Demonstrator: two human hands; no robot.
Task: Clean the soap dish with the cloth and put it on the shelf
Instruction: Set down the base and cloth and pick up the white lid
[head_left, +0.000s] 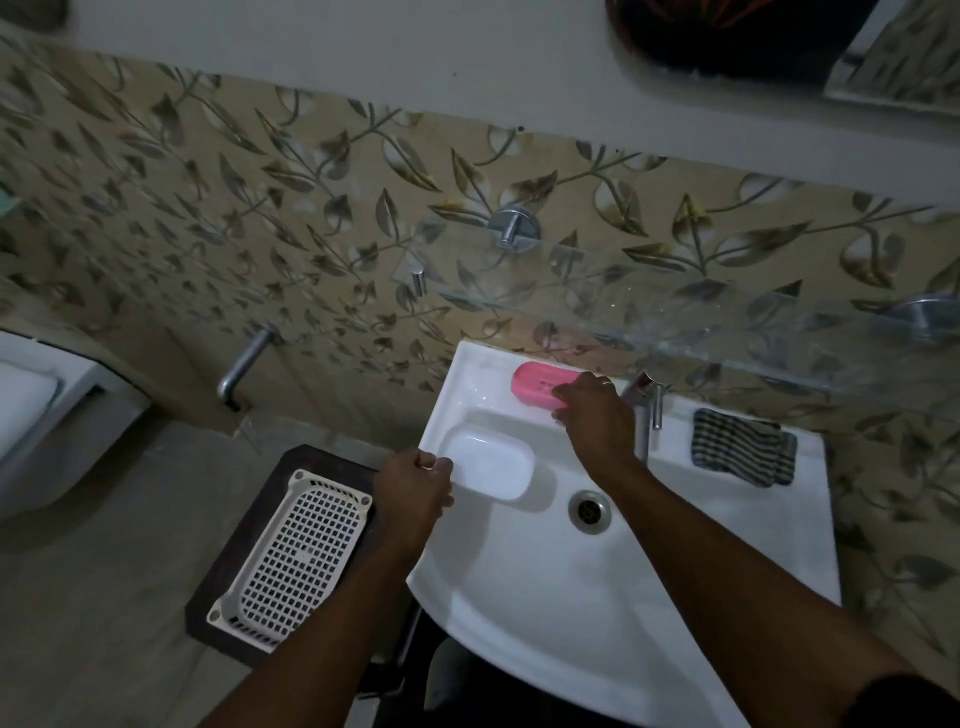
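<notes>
**A:** What is each hand doing?

**B:** Seen from above a white sink (675, 597). The left hand (413, 491) is closed on the near left edge of the white soap dish (491, 461), thumb on top, holding it over the left side of the basin. The dish looks empty. The right hand (597, 415) reaches to the back ledge, fingers curled down onto the right end of a pink soap bar (540, 387). Whether it grips the bar or only touches it, I cannot tell.

**B:** The striped cloth (744, 448) lies folded on the right ledge, untouched, so wiping has probably not begun.

**A:** What could go wrong?

**B:** The dish is pinched by one edge only. If it is wet, it could tilt and drop into the basin. The soap may be slippery too; a loose hold could send it sliding towards the drain (589, 512).

**A:** Anything in the way?

**B:** The tap (647, 402) stands between the right hand and the cloth, so that reach has to go around it. The glass shelf (675, 317), where the dish belongs, juts out above the back ledge; lifting straight up could knock the dish against its front edge. Left of the sink, a white plastic basket (291, 558) sits on a dark stool, well clear. A mirror shows at top right.
</notes>
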